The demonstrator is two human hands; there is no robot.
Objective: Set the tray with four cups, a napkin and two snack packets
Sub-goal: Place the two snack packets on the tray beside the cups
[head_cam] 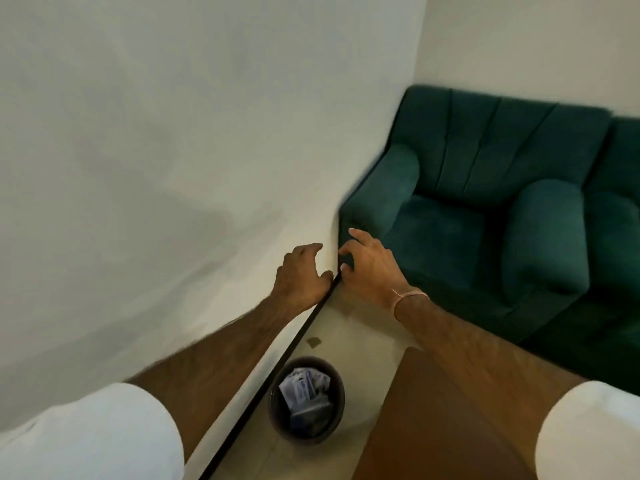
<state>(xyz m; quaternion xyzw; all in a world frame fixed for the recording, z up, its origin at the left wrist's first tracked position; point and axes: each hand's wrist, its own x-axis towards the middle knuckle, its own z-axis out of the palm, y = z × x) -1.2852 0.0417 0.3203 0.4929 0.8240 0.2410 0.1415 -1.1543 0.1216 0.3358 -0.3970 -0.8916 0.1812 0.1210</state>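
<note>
I find both hands empty: left hand [303, 271] and right hand [367, 268] half-curled, fingers loosely apart, before the white wall [173, 133]. No tray, cups, napkin or packets in view. Cups, I judge, want gripping by the sides.

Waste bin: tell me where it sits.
The waste bin sits on the floor at the head view's bottom centre, between the wall's black skirting and the brown table.

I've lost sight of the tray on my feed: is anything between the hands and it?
Cannot say: no tray, cups, napkin or packets are in view. Both empty hands, left hand and right hand, reach toward the wall corner beside the green armchair.
</note>
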